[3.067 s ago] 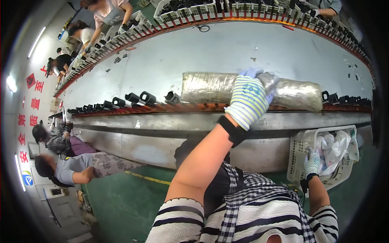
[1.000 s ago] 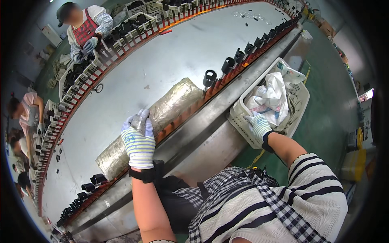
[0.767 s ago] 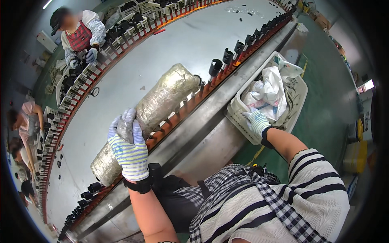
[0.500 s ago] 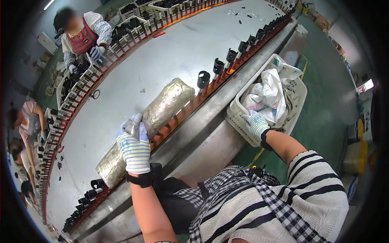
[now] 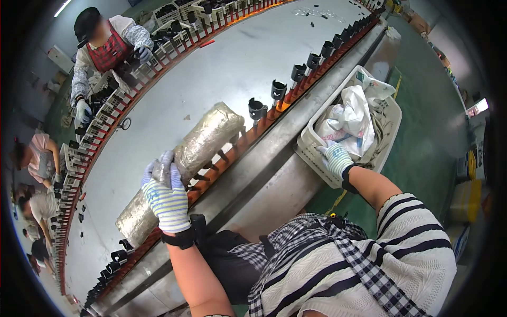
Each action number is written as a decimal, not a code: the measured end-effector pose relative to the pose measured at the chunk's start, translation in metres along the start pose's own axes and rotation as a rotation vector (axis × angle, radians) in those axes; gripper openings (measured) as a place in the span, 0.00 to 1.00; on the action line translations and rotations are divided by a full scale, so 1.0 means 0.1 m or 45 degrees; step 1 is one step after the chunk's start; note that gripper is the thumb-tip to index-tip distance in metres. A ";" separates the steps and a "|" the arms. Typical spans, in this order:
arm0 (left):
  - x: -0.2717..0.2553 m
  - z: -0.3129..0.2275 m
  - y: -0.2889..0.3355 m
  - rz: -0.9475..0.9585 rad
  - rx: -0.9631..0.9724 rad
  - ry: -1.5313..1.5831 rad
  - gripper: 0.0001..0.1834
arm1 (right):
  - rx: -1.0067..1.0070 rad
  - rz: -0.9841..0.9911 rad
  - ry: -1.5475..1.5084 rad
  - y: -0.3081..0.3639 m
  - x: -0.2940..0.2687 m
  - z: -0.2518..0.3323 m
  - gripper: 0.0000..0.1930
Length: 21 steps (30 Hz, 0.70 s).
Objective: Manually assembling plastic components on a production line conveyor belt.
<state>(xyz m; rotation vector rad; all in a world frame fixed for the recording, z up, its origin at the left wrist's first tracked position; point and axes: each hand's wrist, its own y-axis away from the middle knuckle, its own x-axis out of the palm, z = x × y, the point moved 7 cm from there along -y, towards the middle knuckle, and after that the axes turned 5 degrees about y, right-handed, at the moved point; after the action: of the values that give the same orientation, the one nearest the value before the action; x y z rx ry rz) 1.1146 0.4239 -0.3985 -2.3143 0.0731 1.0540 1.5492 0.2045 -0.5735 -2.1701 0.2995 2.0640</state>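
A long tube-shaped bundle in shiny, crumpled silvery-beige wrapping lies slantwise along the near edge of the pale table. My left hand, in a striped knit glove, is closed over its middle, where the wrapping bunches up; whether it is one piece or two under my hand I cannot tell. At the right, my right hand, gloved alike, grips the near rim of a cream plastic basket. Crumpled white plastic bags and greyish strips of material lie inside this basket.
Black open-topped holders on upright stems line the table's near edge, above and below the bundle. A metal ledge runs beside them. Across the table, a person in a red checked apron handles black parts; others work at far left.
The bundle and my left hand have shifted slightly down and left, as have the near-edge holders. My right hand stays on the basket. The aproned person's hands have moved apart.
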 end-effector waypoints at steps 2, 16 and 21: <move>-0.16 0.04 0.06 -0.042 -0.020 0.056 0.16 | 0.018 0.014 -0.008 0.06 0.02 0.13 0.18; -0.39 0.08 0.19 -0.180 -0.016 0.177 0.16 | 0.055 0.058 -0.007 0.13 -0.02 0.32 0.18; -0.08 0.18 0.24 -0.026 0.038 -0.190 0.14 | 0.041 0.023 -0.031 0.13 -0.01 0.30 0.17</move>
<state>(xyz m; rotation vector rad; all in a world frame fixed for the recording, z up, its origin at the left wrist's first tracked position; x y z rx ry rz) 1.0902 0.4125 -0.4144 -2.1985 0.0066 1.2034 1.5168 0.1984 -0.5741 -2.1300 0.3487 2.0789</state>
